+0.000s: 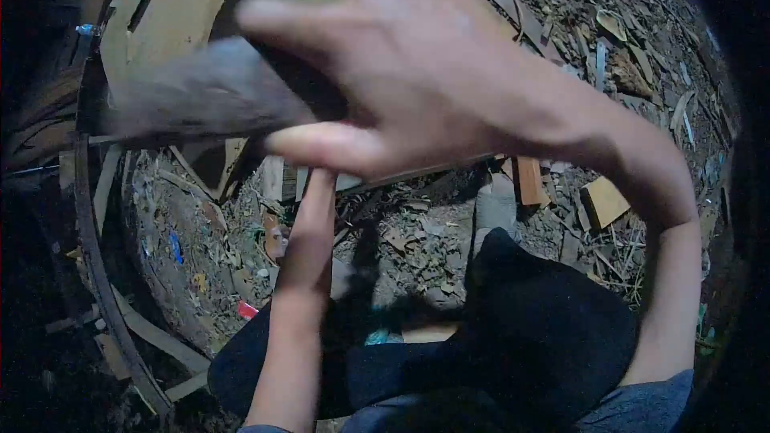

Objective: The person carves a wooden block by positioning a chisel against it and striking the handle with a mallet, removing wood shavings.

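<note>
My right hand [425, 72] is large and blurred at the upper middle, its thumb and index finger on either side of a broad grey blade-like piece [200, 88]. That piece points left from the grip, dark near my palm and smeared by motion; its exact kind is not clear. My left forearm [297, 313] rises from the bottom toward the underside of my right hand, which hides my left hand and its fingers. Behind the blade-like piece lies a tan wooden board [176, 12] with dark openings and strips.
Wood chips and scraps [433, 232] litter the ground around my feet. A pale wood block [605, 200] and a reddish-brown block [529, 180] lie right of my foot [495, 204]. A dark curved strip [88, 232] runs down the left side. Small red [247, 310] and blue [176, 247] scraps lie nearby.
</note>
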`<state>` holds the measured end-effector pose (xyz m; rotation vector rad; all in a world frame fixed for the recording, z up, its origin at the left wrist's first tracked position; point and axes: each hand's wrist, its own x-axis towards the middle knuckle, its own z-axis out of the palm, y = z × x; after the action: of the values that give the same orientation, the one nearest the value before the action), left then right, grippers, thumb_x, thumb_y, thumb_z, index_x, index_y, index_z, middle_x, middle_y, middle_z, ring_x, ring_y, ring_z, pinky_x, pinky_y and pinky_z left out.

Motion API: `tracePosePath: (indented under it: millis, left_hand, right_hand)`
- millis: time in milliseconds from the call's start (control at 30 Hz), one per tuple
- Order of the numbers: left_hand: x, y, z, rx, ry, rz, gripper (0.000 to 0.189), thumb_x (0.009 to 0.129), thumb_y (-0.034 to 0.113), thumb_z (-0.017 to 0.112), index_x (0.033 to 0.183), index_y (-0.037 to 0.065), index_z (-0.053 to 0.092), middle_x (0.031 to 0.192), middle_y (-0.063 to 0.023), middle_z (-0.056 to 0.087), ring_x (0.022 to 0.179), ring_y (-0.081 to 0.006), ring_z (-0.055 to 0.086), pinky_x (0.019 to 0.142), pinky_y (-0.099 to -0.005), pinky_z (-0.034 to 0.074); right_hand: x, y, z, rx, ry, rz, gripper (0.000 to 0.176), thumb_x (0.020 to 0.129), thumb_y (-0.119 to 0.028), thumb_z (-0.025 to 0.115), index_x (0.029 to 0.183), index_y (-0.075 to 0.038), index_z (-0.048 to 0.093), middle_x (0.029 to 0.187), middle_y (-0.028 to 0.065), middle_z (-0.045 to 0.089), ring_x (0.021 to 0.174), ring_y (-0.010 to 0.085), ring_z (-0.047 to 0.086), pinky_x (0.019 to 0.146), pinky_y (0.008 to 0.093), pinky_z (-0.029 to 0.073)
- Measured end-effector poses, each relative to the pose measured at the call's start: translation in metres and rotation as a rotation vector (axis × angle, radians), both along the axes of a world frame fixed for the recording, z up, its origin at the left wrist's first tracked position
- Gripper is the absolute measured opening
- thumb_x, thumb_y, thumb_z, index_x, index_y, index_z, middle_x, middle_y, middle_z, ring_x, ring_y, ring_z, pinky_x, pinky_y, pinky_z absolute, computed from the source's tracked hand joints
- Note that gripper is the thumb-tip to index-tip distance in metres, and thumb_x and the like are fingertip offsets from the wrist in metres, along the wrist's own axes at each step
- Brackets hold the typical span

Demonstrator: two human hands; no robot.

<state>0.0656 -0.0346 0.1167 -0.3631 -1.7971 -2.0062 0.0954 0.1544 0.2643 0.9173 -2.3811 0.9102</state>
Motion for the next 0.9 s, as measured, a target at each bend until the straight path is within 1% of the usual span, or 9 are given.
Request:
tracePosePath:
  millis: [67,167,300,400,467,533,600,700,900]
  left_hand:
    - [0.009,0.005,-0.012,0.012,0.019,0.037,0.020,0.086,0.014,0.066,0.098,0.003,0.055,0.090,-0.0072,0.059,0.083,-0.0178,0.057,0.075,-0.0320,0.046]
    - [-0.014,-0.001,-0.018,0.004,0.065,0.078,0.022,0.086,0.014,0.066,0.101,0.003,0.055,0.095,-0.0076,0.059,0.088,-0.0190,0.056,0.079,-0.0330,0.046]
    - [-0.021,-0.013,-0.030,0.021,0.109,0.115,0.024,0.086,0.015,0.066,0.104,0.002,0.055,0.101,-0.0083,0.059,0.095,-0.0207,0.056,0.084,-0.0344,0.045]
    - [-0.027,-0.011,-0.052,0.029,0.119,0.179,0.026,0.086,0.015,0.066,0.106,0.002,0.055,0.105,-0.0088,0.058,0.100,-0.0219,0.055,0.088,-0.0354,0.044]
    - [-0.032,-0.013,-0.054,0.023,0.154,0.200,0.028,0.086,0.015,0.066,0.108,0.002,0.055,0.108,-0.0091,0.058,0.104,-0.0227,0.055,0.091,-0.0361,0.044]
    - [-0.006,-0.010,-0.026,-0.381,-0.037,0.423,0.020,0.090,0.015,0.065,0.101,0.003,0.053,0.094,-0.0070,0.059,0.085,-0.0178,0.056,0.081,-0.0316,0.047]
    - [0.007,0.001,-0.011,0.001,-0.138,0.168,0.013,0.094,0.012,0.056,0.090,0.008,0.045,0.074,-0.0044,0.048,0.072,-0.0159,0.050,0.066,-0.0315,0.045]
    - [0.005,0.004,-0.012,0.212,-0.103,0.065,0.018,0.092,0.011,0.061,0.084,0.008,0.046,0.069,-0.0029,0.054,0.065,-0.0103,0.055,0.065,-0.0265,0.048]
    - [-0.016,0.016,0.002,0.107,-0.184,0.051,0.017,0.094,0.010,0.056,0.086,0.010,0.041,0.068,-0.0020,0.046,0.061,-0.0141,0.049,0.064,-0.0320,0.047]
  right_hand:
    - [0.000,-0.007,-0.007,-0.229,0.152,0.023,0.036,0.073,-0.041,0.065,0.089,-0.008,0.061,0.063,0.0182,0.064,0.063,0.0376,0.066,0.058,0.0485,0.052]
    - [-0.008,-0.008,-0.018,0.253,-0.157,-0.066,0.040,0.074,-0.044,0.066,0.090,-0.007,0.062,0.065,0.0183,0.065,0.066,0.0362,0.067,0.060,0.0453,0.054]
    - [-0.009,-0.010,-0.020,0.222,-0.069,-0.040,0.061,0.080,-0.053,0.059,0.119,-0.005,0.056,0.064,0.0167,0.064,0.059,0.0338,0.066,0.058,0.0434,0.053]
    - [-0.009,-0.017,-0.018,-0.278,0.155,-0.018,0.052,0.076,-0.050,0.062,0.101,-0.005,0.062,0.071,0.0210,0.066,0.070,0.0400,0.067,0.065,0.0480,0.054]
    - [-0.015,-0.008,-0.029,0.328,-0.293,-0.141,0.071,0.082,-0.059,0.057,0.123,-0.002,0.056,0.090,0.0249,0.066,0.084,0.0361,0.067,0.073,0.0404,0.053]
    - [-0.039,0.004,-0.075,0.278,-0.632,-0.112,0.076,0.082,-0.064,0.056,0.124,0.000,0.055,0.099,0.0264,0.065,0.091,0.0366,0.066,0.075,0.0390,0.053]
    - [-0.042,0.020,-0.098,0.221,-0.564,-0.198,0.075,0.082,-0.064,0.055,0.122,-0.001,0.057,0.089,0.0219,0.069,0.087,0.0324,0.069,0.080,0.0439,0.052]
    - [-0.045,0.039,-0.114,-0.147,-0.840,-0.199,0.060,0.088,-0.057,0.059,0.105,0.000,0.056,0.075,0.0051,0.055,0.069,0.0154,0.057,0.060,0.0319,0.048]
    - [-0.036,0.052,-0.171,0.121,-0.852,-0.289,0.078,0.085,-0.064,0.056,0.127,0.001,0.052,0.090,0.0133,0.068,0.073,0.0200,0.066,0.066,0.0329,0.050]
